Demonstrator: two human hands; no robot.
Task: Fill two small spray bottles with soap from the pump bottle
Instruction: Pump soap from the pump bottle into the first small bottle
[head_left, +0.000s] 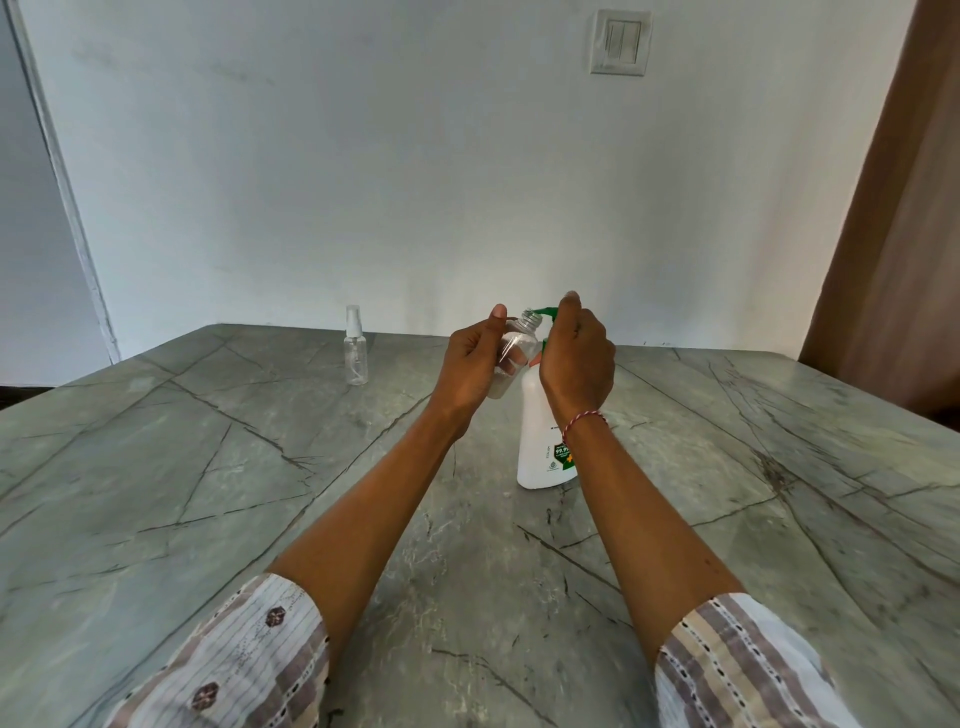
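A grey-green stone table (208, 493) with dark veins fills the lower part of the view, set against a pale wall (363, 156) that carries a light switch (620, 42) high up. A brown curtain (904, 234) hangs at the right edge. Two bare forearms reach forward from striped sleeves (244, 660) toward the middle of the table. A white pump bottle (537, 431) with a green label stands upright on the table just right of centre. The right hand (579, 358), with a red-and-white thread at the wrist, is curled over the green pump head (543, 312), its thumb on top. The left hand (475, 358) grips an uncapped clear spray bottle (517, 353), fingers wrapped round its body, holding it tilted in the air so its open neck sits just under the pump's spout. A second small spray bottle (356, 347), clear with its white sprayer cap on, stands upright on the table well to the left, near the far edge.
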